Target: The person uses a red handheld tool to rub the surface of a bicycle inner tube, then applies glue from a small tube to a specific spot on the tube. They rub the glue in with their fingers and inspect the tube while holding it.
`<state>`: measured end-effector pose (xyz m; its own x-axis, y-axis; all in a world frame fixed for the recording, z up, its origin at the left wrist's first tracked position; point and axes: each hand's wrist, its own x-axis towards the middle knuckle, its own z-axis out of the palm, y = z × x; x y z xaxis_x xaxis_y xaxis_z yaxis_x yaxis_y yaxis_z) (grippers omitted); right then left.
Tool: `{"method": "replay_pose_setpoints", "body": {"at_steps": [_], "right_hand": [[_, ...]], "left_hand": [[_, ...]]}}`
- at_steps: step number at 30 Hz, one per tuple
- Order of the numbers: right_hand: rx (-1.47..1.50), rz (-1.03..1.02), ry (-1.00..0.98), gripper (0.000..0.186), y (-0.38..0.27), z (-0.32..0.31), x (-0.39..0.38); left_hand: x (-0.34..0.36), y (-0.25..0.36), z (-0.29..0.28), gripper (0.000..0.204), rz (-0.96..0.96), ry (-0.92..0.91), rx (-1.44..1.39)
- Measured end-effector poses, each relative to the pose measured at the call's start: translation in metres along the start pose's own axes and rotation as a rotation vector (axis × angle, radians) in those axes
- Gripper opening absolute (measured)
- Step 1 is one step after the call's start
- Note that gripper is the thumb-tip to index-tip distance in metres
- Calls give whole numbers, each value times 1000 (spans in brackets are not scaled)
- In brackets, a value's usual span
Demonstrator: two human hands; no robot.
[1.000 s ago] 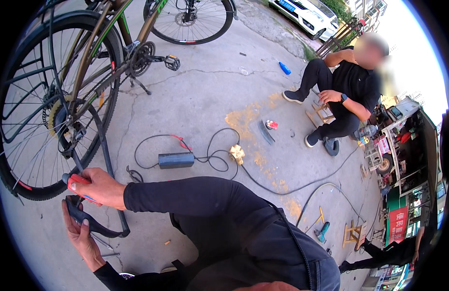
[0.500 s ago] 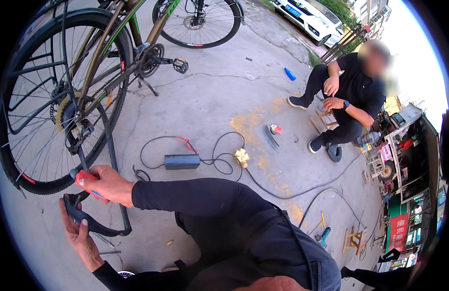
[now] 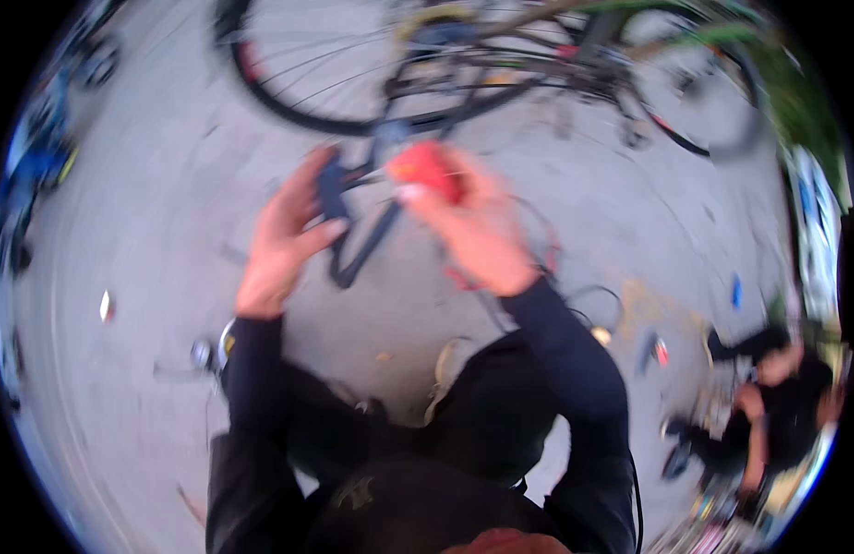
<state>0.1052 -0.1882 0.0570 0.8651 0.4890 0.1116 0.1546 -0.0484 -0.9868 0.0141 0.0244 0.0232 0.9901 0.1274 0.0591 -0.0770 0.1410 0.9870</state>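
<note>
Motion smears much of the head view. My left hand (image 3: 284, 242) is closed on a black inner tube (image 3: 333, 192), its thumb pressed against the rubber. A loop of the tube hangs below, and the tube runs up toward the bicycle's rear wheel (image 3: 339, 126). To the right, my right hand (image 3: 478, 222) grips a red hand-held tool (image 3: 427, 172) with a thin tip pointing left at the held part of the tube. Whether tip and rubber touch is too blurred to tell.
The bicycle frame (image 3: 593, 55) stands beyond my hands. Cables (image 3: 549, 242) lie on the concrete at right. A seated person (image 3: 782, 406) in dark clothes is at lower right, with a blue bottle (image 3: 736, 292) on the ground nearby. A round gauge (image 3: 202, 354) lies left of my left forearm.
My view has swung left and down, so the bicycle and the seated person appear shifted and turned. Both hands keep hold of the tube and the red tool, now nearer the picture's middle.
</note>
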Motion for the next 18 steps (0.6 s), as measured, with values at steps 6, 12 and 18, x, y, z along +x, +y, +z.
{"method": "replay_pose_setpoints", "body": {"at_steps": [6,12,18], "right_hand": [[-525,-294,-10,51,-12,3,-10],[-749,-530,-117,57,-20,7,-11],[-889,-594,-148,58,-26,19,-11]], "left_hand": [[-14,5,1,85,14,24,-180],[-16,-1,0,86,-8,-16,-221],[-14,-8,-8,85,13,-36,-80]]}}
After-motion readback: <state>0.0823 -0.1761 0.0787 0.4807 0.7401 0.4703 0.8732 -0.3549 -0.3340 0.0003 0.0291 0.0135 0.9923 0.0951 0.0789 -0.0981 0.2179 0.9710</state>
